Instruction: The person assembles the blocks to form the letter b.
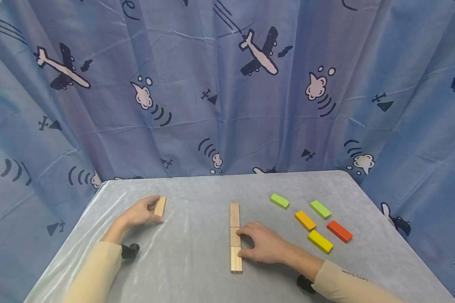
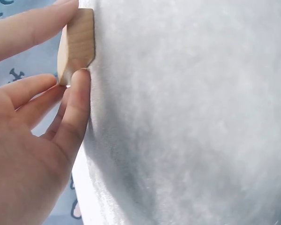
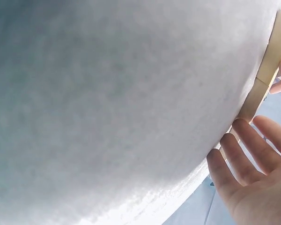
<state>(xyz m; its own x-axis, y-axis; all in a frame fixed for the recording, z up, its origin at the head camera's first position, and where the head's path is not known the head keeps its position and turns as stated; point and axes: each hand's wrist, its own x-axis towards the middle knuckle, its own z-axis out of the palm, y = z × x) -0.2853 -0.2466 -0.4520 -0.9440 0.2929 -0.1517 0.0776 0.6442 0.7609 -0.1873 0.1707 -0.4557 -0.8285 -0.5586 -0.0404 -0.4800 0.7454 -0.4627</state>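
On the left side of the table my left hand (image 1: 142,210) pinches a plain wooden block (image 1: 160,207) between thumb and fingertips. The left wrist view shows this block (image 2: 80,40) standing on its narrow side against the cloth, thumb at one end and fingers (image 2: 77,108) at the other. Near the middle, three plain wooden blocks lie end to end in a straight row (image 1: 235,237). My right hand (image 1: 265,244) is at the row's right side, thumb and fingertips at its edge. In the right wrist view the fingers (image 3: 255,145) reach out fairly straight beside the row (image 3: 271,56).
Right of my right hand lie several coloured blocks: two green (image 1: 279,200) (image 1: 320,209), one orange (image 1: 305,220), one yellow (image 1: 320,241) and one red (image 1: 339,231). A pale grey cloth (image 1: 197,252) covers the table, and a blue patterned curtain (image 1: 189,105) hangs behind it.
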